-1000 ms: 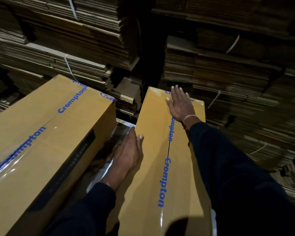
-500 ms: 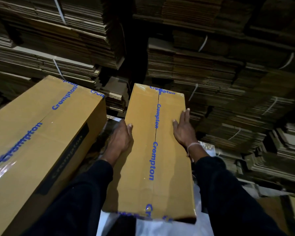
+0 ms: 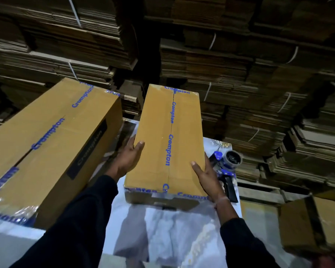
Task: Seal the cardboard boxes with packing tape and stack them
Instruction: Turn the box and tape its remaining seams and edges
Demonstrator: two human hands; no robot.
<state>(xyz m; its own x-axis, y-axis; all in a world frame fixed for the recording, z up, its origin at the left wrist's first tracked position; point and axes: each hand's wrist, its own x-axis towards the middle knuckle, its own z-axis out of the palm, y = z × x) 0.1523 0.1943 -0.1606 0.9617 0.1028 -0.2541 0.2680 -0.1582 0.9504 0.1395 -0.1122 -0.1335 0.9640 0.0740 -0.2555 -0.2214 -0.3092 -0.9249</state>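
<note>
A long brown cardboard box [image 3: 159,136], sealed along its top seam with clear tape printed in blue, lies lengthwise in front of me over the white table [image 3: 168,235]. My left hand [image 3: 129,157] grips its left side, thumb on the top edge. My right hand [image 3: 206,176] grips its right side near the front corner, thumb on top. A larger taped box [image 3: 52,140] of the same kind lies on the table to the left. A blue tape dispenser [image 3: 227,167] rests on the table just right of the held box.
Bundles of flattened cardboard [image 3: 230,78] are stacked high behind and to the right. Another brown box [image 3: 313,225] stands at the lower right beside the table.
My right hand slid from the far top of the box back to its right side near the front. The box has come toward me, and the tape dispenser has come into view.
</note>
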